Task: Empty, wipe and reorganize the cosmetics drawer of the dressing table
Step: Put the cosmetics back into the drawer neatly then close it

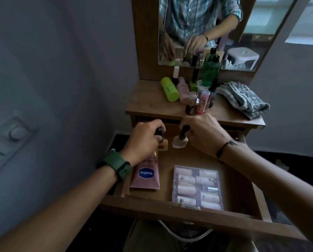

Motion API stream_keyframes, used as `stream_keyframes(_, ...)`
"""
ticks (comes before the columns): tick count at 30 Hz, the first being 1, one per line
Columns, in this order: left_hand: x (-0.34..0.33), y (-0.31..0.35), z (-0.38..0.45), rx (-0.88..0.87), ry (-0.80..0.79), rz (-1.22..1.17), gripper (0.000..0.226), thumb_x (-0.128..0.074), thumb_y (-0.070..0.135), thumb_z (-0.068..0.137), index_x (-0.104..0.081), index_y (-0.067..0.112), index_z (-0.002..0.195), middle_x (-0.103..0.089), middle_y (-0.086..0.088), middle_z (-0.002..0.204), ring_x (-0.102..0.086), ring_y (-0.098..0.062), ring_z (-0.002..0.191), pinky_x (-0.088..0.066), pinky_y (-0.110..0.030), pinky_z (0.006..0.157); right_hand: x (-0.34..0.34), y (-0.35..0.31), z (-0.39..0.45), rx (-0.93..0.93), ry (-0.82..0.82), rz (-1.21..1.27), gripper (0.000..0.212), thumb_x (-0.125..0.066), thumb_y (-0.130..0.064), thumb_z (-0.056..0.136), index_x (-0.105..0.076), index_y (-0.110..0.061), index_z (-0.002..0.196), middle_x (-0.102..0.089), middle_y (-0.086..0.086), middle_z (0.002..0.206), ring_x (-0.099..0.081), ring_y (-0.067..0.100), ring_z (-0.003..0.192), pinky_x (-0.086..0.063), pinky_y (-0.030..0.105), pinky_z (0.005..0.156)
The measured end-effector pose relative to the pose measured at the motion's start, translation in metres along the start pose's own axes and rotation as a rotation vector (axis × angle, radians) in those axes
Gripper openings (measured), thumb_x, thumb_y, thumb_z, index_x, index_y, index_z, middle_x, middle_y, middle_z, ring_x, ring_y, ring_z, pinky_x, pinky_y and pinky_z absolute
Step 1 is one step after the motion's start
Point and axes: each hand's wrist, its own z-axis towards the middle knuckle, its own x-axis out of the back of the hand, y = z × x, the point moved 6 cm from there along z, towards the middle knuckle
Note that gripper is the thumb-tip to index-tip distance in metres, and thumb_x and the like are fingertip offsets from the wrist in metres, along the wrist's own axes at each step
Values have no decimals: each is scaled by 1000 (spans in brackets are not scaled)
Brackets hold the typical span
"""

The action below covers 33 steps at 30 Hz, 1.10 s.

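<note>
The wooden drawer point(179, 206) of the dressing table stands pulled out below me. Inside lie a pink Vaseline tube point(146, 174) at the left and a clear box of small bottles point(197, 188) at the middle. My left hand point(144, 139) grips a small black-capped bottle point(36, 142) at the back of the drawer. My right hand point(203, 133) pinches the black cap of a clear nail polish bottle point(179, 141) next to it. Both bottles hang over the drawer's back part.
On the table top point(152, 104) stand several cosmetics: a lime green tube point(169, 89), a pink bottle point(183, 90), a green bottle point(210, 73) and small vials. A checked cloth point(243, 99) lies at the right. A mirror point(206, 30) rises behind. A grey wall is at the left.
</note>
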Motion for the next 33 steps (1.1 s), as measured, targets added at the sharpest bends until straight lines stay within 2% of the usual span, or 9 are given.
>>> stream_keyframes(3, -27, -13, 8, 38, -19, 14, 18, -59, 7, 84, -63, 19, 98, -68, -9, 97, -64, -25, 91, -55, -36, 77, -28, 14, 1, -68, -47, -3, 22, -51, -11, 87, -62, -11, 106, -66, 13, 101, -62, 31, 93, -51, 34, 77)
stream_keyframes(7, -46, -17, 23, 36, -18, 12, 22, -56, 2, 84, -62, 14, 102, -68, -11, 103, -63, -24, 96, -44, -23, 71, -43, 26, 9, -106, -8, -2, 24, -48, -6, 88, -59, -9, 108, -63, 13, 106, -61, 31, 92, -52, 36, 76)
stream_keyframes(16, -58, -27, 48, 65, -21, 66, 37, -56, 0, 82, -58, 11, 117, -67, -14, 112, -61, -29, 107, -47, -32, 84, -59, 36, 23, -143, 27, 36, 25, -48, -7, 90, -58, -9, 112, -62, 12, 108, -60, 30, 92, -48, 32, 70)
stream_keyframes(21, -60, -28, 52, 86, 1, 51, 40, -57, 1, 82, -56, 9, 122, -65, -16, 117, -57, -32, 113, -44, -32, 89, -68, 39, 22, -164, 16, 71, 28, -48, -7, 90, -55, -8, 117, -60, 13, 113, -59, 30, 99, -52, 37, 81)
stream_keyframes(27, -65, -36, 48, 145, 22, 57, 39, -55, 4, 86, -53, 8, 124, -55, -17, 127, -43, -32, 123, -36, -34, 100, -76, 40, 23, -182, 66, 180, 38, -49, -6, 89, -50, -12, 127, -58, 14, 122, -57, 32, 108, -50, 39, 88)
stream_keyframes(33, -67, -38, 48, 137, 43, 96, 39, -55, 4, 86, -55, 9, 124, -55, -14, 129, -41, -30, 123, -33, -32, 102, -91, 46, 21, -297, 131, 284, 40, -52, -5, 88, -45, -9, 127, -63, 16, 112, -60, 31, 102, -47, 36, 81)
